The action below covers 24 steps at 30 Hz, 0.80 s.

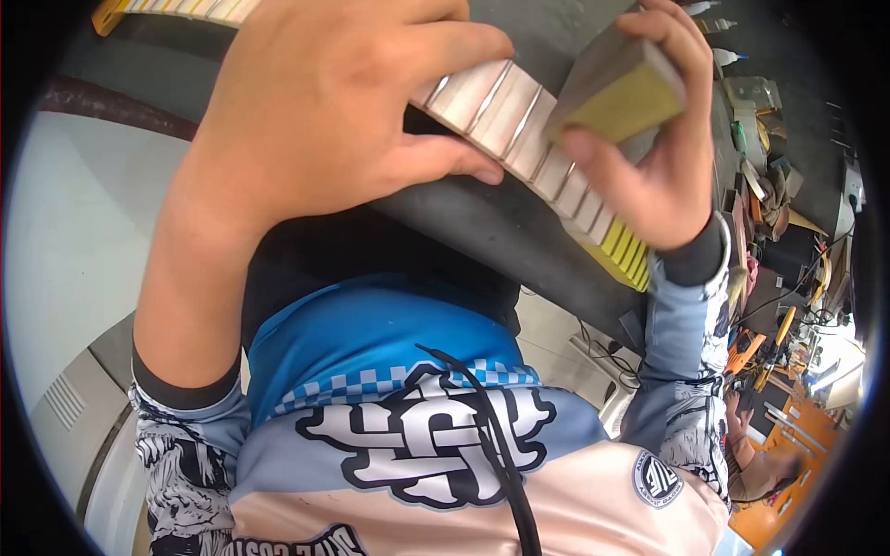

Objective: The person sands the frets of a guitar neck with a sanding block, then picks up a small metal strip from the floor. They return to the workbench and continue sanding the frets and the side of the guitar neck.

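A guitar neck (505,111) with metal frets across a pale fretboard runs diagonally over the dark bench. My left hand (324,111) is closed around it, thumb along the near edge and fingers over the far side. In my right hand (649,176) is a sanding block (626,97), grey on top with a yellow-green side, gripped between thumb and fingers. The block is slightly blurred and sits over or just beside the frets; whether it touches them I cannot tell. Yellow covering (623,255) shows between the frets at the neck's lower right end.
Another fretted neck (199,9) lies at the upper left. Small bottles (728,56) and assorted tools stand along the right. Farther right, a person (765,468) is by an orange table (807,435). A white surface (93,204) lies to the left.
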Each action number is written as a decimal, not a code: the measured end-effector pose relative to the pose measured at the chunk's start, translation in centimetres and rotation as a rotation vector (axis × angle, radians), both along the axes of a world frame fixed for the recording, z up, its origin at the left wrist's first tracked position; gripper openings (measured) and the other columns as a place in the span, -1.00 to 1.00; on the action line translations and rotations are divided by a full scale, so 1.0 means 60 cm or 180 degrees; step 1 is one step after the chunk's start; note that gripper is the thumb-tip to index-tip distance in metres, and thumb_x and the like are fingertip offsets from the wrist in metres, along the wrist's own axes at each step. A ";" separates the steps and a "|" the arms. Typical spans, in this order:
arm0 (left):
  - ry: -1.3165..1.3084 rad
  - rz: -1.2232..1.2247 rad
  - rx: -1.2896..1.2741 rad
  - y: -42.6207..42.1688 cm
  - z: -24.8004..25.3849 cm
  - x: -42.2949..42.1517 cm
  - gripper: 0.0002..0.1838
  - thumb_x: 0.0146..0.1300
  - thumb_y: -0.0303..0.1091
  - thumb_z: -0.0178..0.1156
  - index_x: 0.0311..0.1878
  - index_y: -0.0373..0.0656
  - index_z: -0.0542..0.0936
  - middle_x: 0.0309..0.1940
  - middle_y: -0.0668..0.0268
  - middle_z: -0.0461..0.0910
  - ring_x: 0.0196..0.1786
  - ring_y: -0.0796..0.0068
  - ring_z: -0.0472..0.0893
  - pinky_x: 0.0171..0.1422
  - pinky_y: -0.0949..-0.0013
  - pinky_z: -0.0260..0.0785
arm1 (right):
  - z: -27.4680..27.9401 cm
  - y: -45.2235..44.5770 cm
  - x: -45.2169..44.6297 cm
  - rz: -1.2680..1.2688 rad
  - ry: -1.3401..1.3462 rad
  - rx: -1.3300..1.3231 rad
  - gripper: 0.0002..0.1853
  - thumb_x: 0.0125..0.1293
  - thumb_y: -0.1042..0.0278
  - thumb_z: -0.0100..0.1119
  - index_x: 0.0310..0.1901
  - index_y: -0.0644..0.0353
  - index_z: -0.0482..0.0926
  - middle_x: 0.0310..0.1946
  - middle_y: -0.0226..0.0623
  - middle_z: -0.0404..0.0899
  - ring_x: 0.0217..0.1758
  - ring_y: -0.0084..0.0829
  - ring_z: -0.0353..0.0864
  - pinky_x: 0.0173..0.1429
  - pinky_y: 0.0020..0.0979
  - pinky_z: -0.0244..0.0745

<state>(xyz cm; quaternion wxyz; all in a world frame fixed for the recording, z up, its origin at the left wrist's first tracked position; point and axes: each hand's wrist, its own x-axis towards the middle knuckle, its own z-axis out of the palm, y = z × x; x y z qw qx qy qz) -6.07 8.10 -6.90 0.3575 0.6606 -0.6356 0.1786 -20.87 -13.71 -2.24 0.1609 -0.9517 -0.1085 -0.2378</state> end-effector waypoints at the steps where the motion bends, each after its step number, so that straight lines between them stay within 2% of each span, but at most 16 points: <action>1: -0.0047 0.0014 0.0004 0.001 0.002 0.001 -0.39 0.02 0.19 0.56 -0.03 -0.10 0.75 -0.25 0.34 0.64 -0.14 0.32 0.65 0.06 0.22 0.37 | -0.004 0.026 0.003 0.0220 -0.0211 -0.0071 -0.30 0.11 0.22 0.55 0.28 0.14 0.47 0.29 0.00 0.35 0.28 -0.14 0.49 0.39 -0.14 0.39; 2: -0.0095 0.0028 0.0008 0.002 0.005 0.003 -0.39 0.01 0.19 0.56 -0.03 -0.10 0.75 -0.25 0.34 0.64 -0.14 0.32 0.65 0.06 0.22 0.37 | -0.011 0.066 0.001 0.0445 -0.0414 -0.0125 -0.31 0.23 0.25 0.51 0.35 0.11 0.39 0.17 -0.10 0.41 0.23 -0.23 0.47 0.36 -0.17 0.41; 4: -0.0241 -0.0011 -0.0027 0.000 -0.003 0.005 -0.39 0.01 0.19 0.56 -0.03 -0.09 0.75 -0.25 0.33 0.64 -0.14 0.32 0.65 0.06 0.21 0.37 | -0.007 0.052 -0.001 0.0666 -0.0357 -0.0508 -0.50 0.14 0.32 0.58 0.10 -0.04 0.56 0.20 -0.13 0.37 0.26 -0.21 0.45 0.40 -0.17 0.36; 5: -0.0275 -0.0028 -0.0038 -0.002 -0.009 0.007 -0.39 0.01 0.19 0.56 -0.03 -0.09 0.75 -0.25 0.33 0.65 -0.14 0.32 0.65 0.06 0.21 0.37 | -0.014 0.025 0.018 0.0347 -0.0812 -0.1491 -0.58 0.10 0.36 0.61 -0.02 -0.12 0.65 0.21 -0.14 0.35 0.28 -0.20 0.44 0.42 -0.17 0.33; 6: -0.0233 -0.0014 -0.0051 -0.003 -0.016 0.011 -0.39 0.00 0.19 0.56 -0.03 -0.09 0.75 -0.25 0.33 0.65 -0.13 0.32 0.65 0.06 0.20 0.37 | -0.025 0.011 0.030 0.0066 -0.1151 -0.1901 -0.65 0.05 0.39 0.65 -0.14 -0.19 0.73 0.23 -0.15 0.33 0.30 -0.19 0.43 0.44 -0.18 0.31; 8: -0.0242 -0.0010 -0.0080 -0.004 -0.015 0.011 -0.39 0.00 0.18 0.57 -0.02 -0.09 0.75 -0.25 0.33 0.65 -0.13 0.31 0.66 0.07 0.20 0.37 | -0.051 0.029 0.022 -0.0166 -0.0997 -0.0688 -0.60 0.01 0.42 0.66 -0.12 -0.21 0.73 0.23 -0.16 0.33 0.30 -0.18 0.44 0.45 -0.20 0.28; 10: -0.0299 -0.0001 -0.0053 -0.001 -0.010 0.008 -0.39 -0.01 0.18 0.57 -0.03 -0.09 0.75 -0.24 0.32 0.66 -0.12 0.30 0.66 0.08 0.20 0.38 | -0.070 0.021 0.014 0.0242 -0.0855 0.0118 -0.50 0.02 0.41 0.66 0.01 -0.19 0.69 0.21 -0.14 0.34 0.30 -0.15 0.44 0.46 -0.18 0.26; 13: -0.0177 -0.0019 -0.0005 -0.004 -0.019 0.012 -0.38 -0.01 0.18 0.57 -0.03 -0.10 0.76 -0.23 0.31 0.66 -0.11 0.29 0.65 0.09 0.19 0.38 | -0.028 -0.005 -0.004 0.0324 -0.0131 0.0198 -0.40 0.00 0.18 0.68 0.11 -0.10 0.61 0.21 -0.11 0.35 0.30 -0.09 0.41 0.45 -0.12 0.25; 16: -0.0058 0.0010 -0.0011 -0.002 -0.009 0.007 -0.38 -0.01 0.19 0.57 -0.04 -0.11 0.76 -0.23 0.30 0.66 -0.10 0.28 0.65 0.10 0.19 0.38 | 0.015 0.066 -0.014 0.0809 0.0252 0.0240 -0.17 -0.02 -0.10 0.66 0.21 0.08 0.46 0.19 -0.09 0.37 0.38 0.00 0.28 0.44 -0.05 0.24; 18: -0.0099 0.0078 0.0043 0.000 -0.007 0.002 -0.38 -0.02 0.18 0.57 -0.03 -0.11 0.75 -0.23 0.30 0.66 -0.09 0.28 0.65 0.11 0.19 0.39 | 0.005 0.038 -0.008 0.0765 0.0072 -0.0404 -0.17 -0.06 -0.07 0.68 0.20 0.08 0.47 0.20 -0.11 0.37 0.40 0.02 0.27 0.45 -0.02 0.24; 19: -0.0130 0.0092 0.0046 -0.002 -0.004 0.000 -0.38 -0.01 0.17 0.57 -0.02 -0.11 0.75 -0.23 0.30 0.66 -0.09 0.28 0.66 0.11 0.19 0.39 | 0.009 0.013 -0.003 0.0414 -0.0064 -0.0913 -0.16 -0.08 -0.06 0.69 0.20 0.09 0.47 0.20 -0.11 0.37 0.41 0.03 0.27 0.45 0.00 0.25; 20: -0.0160 0.0106 0.0048 -0.004 -0.002 -0.003 -0.38 -0.01 0.16 0.57 -0.02 -0.10 0.75 -0.22 0.30 0.66 -0.09 0.28 0.66 0.11 0.19 0.39 | 0.003 0.008 -0.004 0.0232 -0.0123 -0.0812 -0.16 -0.10 -0.04 0.70 0.19 0.09 0.48 0.20 -0.12 0.38 0.42 0.04 0.26 0.45 0.01 0.25; 22: -0.0176 0.0164 0.0022 -0.009 0.000 -0.002 -0.39 -0.01 0.16 0.57 -0.01 -0.10 0.75 -0.22 0.31 0.66 -0.08 0.29 0.66 0.11 0.19 0.39 | -0.042 0.051 -0.009 0.0400 -0.0672 0.0298 -0.17 -0.08 -0.02 0.67 0.20 0.11 0.46 0.16 -0.12 0.40 0.37 0.04 0.31 0.47 0.04 0.22; 23: -0.0143 0.0086 0.0040 -0.008 -0.006 0.002 -0.38 -0.01 0.16 0.57 -0.01 -0.10 0.75 -0.22 0.31 0.66 -0.09 0.29 0.66 0.11 0.19 0.39 | -0.045 0.056 -0.009 0.0563 -0.0765 0.0342 -0.25 -0.08 0.02 0.68 0.14 0.06 0.51 0.17 -0.14 0.39 0.35 0.01 0.34 0.45 0.02 0.25; 24: -0.0110 0.0008 0.0059 -0.007 -0.013 0.006 -0.38 -0.01 0.17 0.57 -0.01 -0.10 0.75 -0.21 0.31 0.66 -0.09 0.29 0.66 0.11 0.18 0.39 | -0.044 0.041 0.002 0.0521 -0.0916 0.0018 -0.33 -0.08 0.06 0.68 0.07 0.01 0.56 0.17 -0.15 0.37 0.33 -0.02 0.36 0.43 0.00 0.28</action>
